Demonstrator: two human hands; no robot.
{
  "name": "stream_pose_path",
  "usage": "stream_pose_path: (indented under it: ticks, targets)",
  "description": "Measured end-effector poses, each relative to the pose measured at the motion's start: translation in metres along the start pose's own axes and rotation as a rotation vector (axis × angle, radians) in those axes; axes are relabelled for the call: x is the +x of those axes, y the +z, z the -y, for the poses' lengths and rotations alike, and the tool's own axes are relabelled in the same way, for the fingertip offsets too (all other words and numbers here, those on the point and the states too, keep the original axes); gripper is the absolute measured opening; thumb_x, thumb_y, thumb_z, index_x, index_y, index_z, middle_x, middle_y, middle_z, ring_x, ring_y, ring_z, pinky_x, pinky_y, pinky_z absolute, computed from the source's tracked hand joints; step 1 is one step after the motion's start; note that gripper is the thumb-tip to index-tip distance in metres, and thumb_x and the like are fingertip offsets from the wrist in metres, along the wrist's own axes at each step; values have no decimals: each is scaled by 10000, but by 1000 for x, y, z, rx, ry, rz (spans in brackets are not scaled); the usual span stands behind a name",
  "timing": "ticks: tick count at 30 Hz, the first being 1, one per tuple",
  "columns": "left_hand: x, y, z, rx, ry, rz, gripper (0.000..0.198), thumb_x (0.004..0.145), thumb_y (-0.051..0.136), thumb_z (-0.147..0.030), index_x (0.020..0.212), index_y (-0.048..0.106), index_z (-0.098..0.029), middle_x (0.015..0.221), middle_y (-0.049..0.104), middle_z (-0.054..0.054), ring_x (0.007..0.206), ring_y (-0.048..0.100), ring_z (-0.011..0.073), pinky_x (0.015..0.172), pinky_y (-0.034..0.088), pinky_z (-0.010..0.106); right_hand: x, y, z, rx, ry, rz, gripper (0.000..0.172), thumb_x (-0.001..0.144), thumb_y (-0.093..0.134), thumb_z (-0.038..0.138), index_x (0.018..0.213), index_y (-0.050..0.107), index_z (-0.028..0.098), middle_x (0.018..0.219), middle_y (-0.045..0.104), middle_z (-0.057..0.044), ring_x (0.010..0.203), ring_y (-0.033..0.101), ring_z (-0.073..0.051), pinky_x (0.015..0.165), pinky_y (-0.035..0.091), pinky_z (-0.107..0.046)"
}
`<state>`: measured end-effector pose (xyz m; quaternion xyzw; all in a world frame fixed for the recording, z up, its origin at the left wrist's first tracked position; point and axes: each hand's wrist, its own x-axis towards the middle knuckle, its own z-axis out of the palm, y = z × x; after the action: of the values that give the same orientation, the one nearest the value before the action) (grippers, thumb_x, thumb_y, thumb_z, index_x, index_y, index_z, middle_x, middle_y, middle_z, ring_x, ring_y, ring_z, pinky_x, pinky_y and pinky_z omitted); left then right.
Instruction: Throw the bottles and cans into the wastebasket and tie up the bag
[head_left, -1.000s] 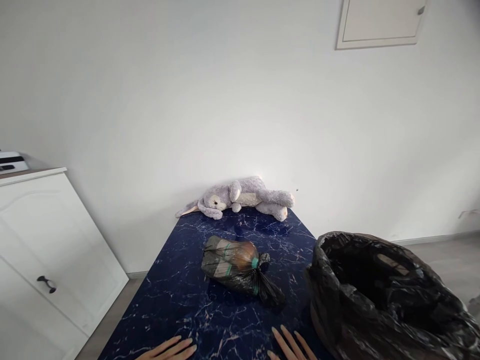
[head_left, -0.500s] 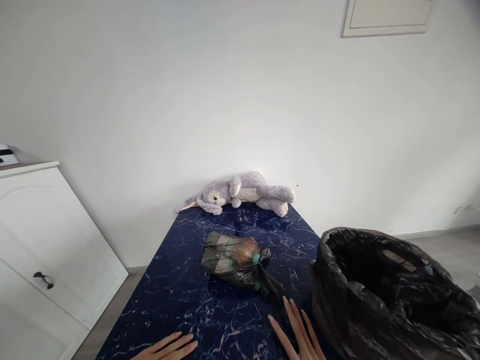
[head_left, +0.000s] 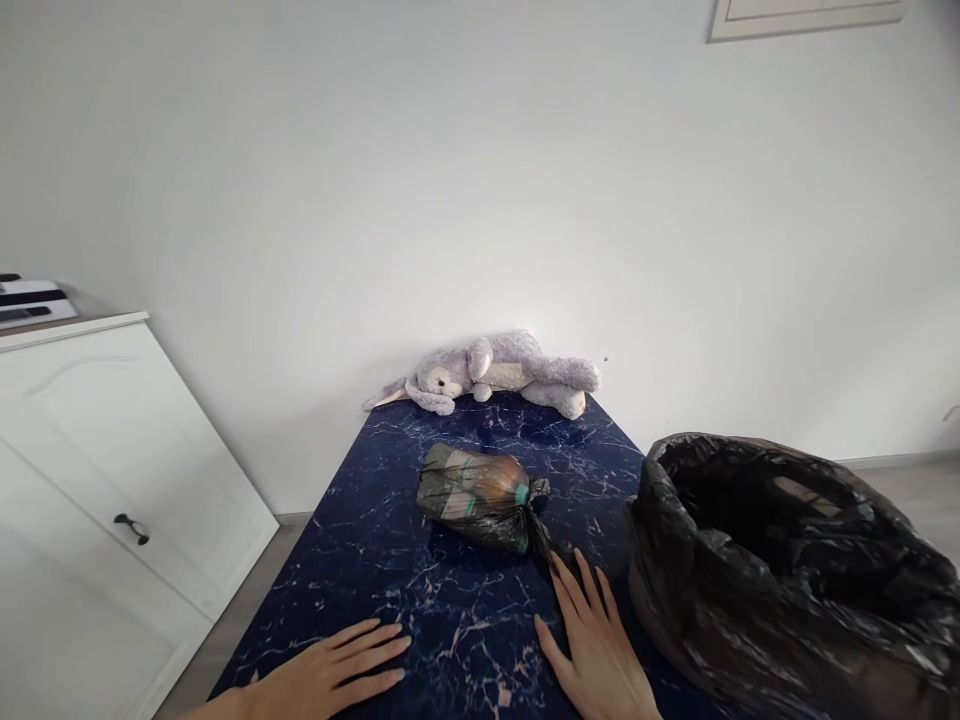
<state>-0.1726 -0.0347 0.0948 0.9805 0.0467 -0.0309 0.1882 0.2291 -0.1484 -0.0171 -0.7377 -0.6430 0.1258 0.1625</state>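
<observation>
Lying on its side near the middle of the blue marbled table [head_left: 360, 570]: a small tied bag [head_left: 457, 508], black, thin and half see-through, with at least one brownish bottle [head_left: 499, 478] inside, its green cap [head_left: 522, 494] toward the right. Closed there by a knot [head_left: 534, 505], with a loose tail [head_left: 541, 542] behind. Probably of moderate weight, if with liquid inside; cannot tell how full. By judgement, soft and slippery at the outside, firm below, able to roll; hardly fragile, except for the thin plastic, easy to tear. Best to take hold around the firm body, or by the gathered neck close to the knot, with less trust in the tail.

Just beside this tail, maybe touching, cannot tell: the right hand [head_left: 600, 645], palm down, fingers spread wide, nothing visible in grasp. Well apart from the bag, nearer to the left edge: the left hand [head_left: 319, 675], flat, fingers stretched and little parted, equally without any object. At right, a large black bag [head_left: 712, 590], wide-mouthed and crumpled. At the far end, against the wall [head_left: 450, 180], a plush toy [head_left: 510, 375], lying sideways. Farther left, a white cabinet [head_left: 82, 460].
</observation>
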Motion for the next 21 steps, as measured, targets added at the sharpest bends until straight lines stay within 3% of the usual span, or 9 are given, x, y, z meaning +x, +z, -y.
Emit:
stream_pose_path:
  ticks: [7, 13, 17, 21]
  targets:
    - [0, 0, -9, 71, -47, 25, 811, 975, 480, -201, 1735, 207, -278, 1783, 255, 50, 1652, 209, 327, 1338, 233, 602, -13, 7, -4, 21, -103, -21, 661, 1103, 343, 599, 1681, 361, 280, 1756, 261, 38, 1637, 224, -374, 1314, 323, -602]
    - [-5, 4, -16, 204, -148, 58, 787, 1023, 457, -218, 1743, 153, -316, 1798, 185, 14, 1664, 170, 317, 1345, 221, 581, -43, 5, 15, 41, -427, -114, 573, 1100, 447, 404, 1652, 455, 247, 1718, 403, -6, 1604, 346, -329, 1313, 369, -528]
    - [-10, 18, -22, 291, -267, -60, 737, 1055, 429, -203, 1733, 186, -361, 1785, 240, -22, 1655, 230, 291, 1345, 256, 522, -68, 0, 33, 90, -617, -140, 589, 1033, 514, 222, 1622, 492, 218, 1660, 505, -49, 1567, 416, -282, 1317, 365, -490]
    - [-16, 49, -24, 393, -451, -273, 650, 1098, 416, -208, 1715, 265, -349, 1742, 371, 13, 1607, 364, 279, 1311, 340, 507, -95, -9, 59, 169, -697, -129, 585, 1000, 529, 185, 1584, 523, 202, 1582, 592, -81, 1493, 511, -275, 1274, 423, -471]
